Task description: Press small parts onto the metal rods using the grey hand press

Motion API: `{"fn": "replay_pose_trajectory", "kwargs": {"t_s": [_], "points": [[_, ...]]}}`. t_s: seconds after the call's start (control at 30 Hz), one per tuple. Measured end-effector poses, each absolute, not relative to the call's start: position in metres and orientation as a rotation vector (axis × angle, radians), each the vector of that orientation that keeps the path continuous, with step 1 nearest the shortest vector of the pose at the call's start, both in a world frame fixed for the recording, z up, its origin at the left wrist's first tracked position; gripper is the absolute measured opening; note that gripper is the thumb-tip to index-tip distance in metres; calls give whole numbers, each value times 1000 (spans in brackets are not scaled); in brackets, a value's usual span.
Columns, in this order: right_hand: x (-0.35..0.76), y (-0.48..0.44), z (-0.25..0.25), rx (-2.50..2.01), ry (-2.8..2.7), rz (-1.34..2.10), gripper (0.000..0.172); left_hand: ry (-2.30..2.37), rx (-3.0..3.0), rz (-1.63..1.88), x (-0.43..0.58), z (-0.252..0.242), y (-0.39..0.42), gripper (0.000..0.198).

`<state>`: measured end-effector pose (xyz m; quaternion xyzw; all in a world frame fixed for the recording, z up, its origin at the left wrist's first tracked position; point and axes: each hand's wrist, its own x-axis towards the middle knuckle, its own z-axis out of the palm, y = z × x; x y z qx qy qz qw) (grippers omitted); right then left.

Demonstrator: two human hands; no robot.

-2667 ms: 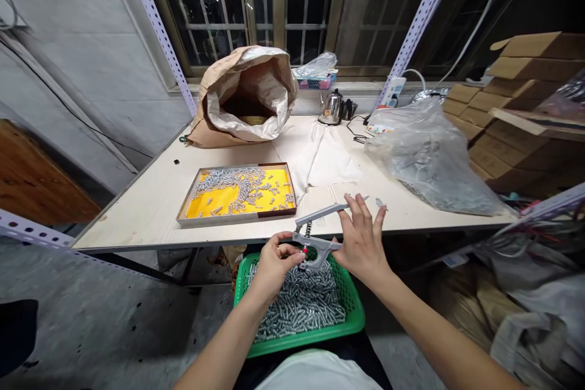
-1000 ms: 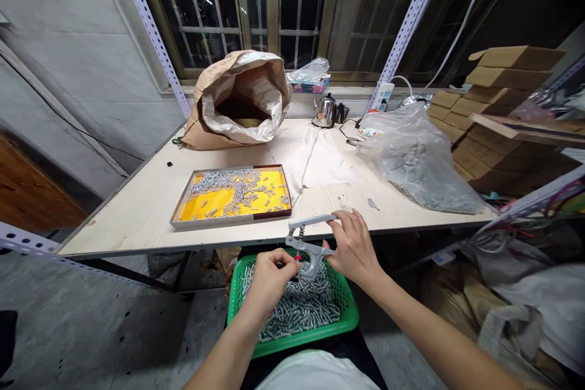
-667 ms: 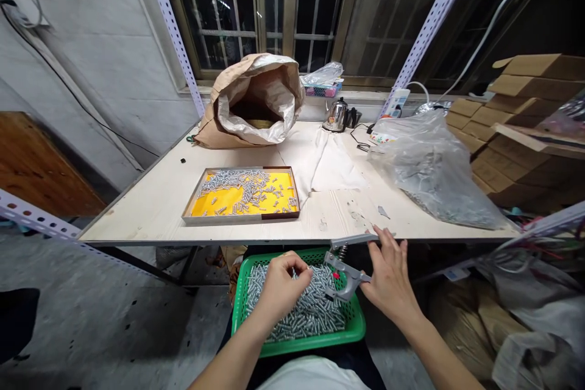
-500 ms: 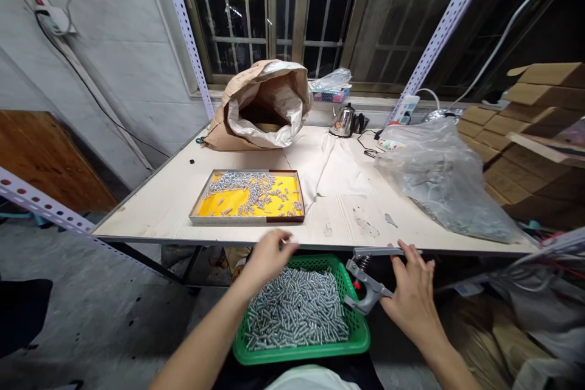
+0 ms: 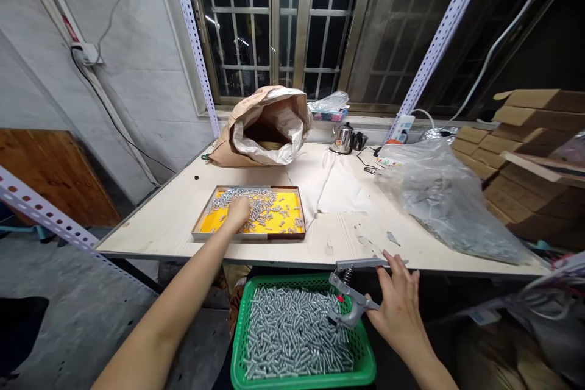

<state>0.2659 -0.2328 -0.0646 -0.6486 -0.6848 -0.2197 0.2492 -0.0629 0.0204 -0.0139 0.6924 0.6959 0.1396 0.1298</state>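
My left hand [image 5: 239,213] reaches down into a shallow tray [image 5: 292,236] with a yellow lining. Its fingers are curled among small silvery screw-like pieces [image 5: 265,204]; what they pinch is hidden. My right hand [image 5: 397,295] grips a grey metal hand tool [image 5: 351,301] with a coil spring and a red spot, fingers over the upper handle and thumb at the lower one. The tool's head hangs over the right side of a green plastic basket [image 5: 242,317]. Longer silvery threaded pieces [image 5: 297,329] fill that basket, which sits at the table's near edge.
On the table [image 5: 150,228], a large open paper sack [image 5: 228,146] lies behind the tray. At right slumps a clear plastic bag [image 5: 429,183] of metal pieces. A kettle [image 5: 342,139] stands near the window, and cardboard boxes [image 5: 525,170] are stacked far right.
My left hand has moved from above the basket, forward and left into the tray. The tool in my right hand has shifted slightly left and down in view, as the camera tilted up.
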Motion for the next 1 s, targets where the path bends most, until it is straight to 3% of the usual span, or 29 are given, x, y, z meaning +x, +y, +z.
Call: {"fn": "replay_pose_trajectory", "kwargs": {"t_s": [0.2, 0.37, 0.53, 1.0], "points": [[255, -222, -56, -1727, -1911, -591, 47, 1913, 1878, 701, -67, 6, -10, 13], [243, -205, -39, -1735, -1916, -516, 50, 1400, 1532, 979, -35, 7, -91, 36], [228, -190, -23, -1711, -1958, -422, 59, 984, 964, 883, 7, -8, -162, 34], [213, -194, -16, -1731, -2042, -342, 66, 1105, 1157, 635, 17, -14, -169, 17]]}}
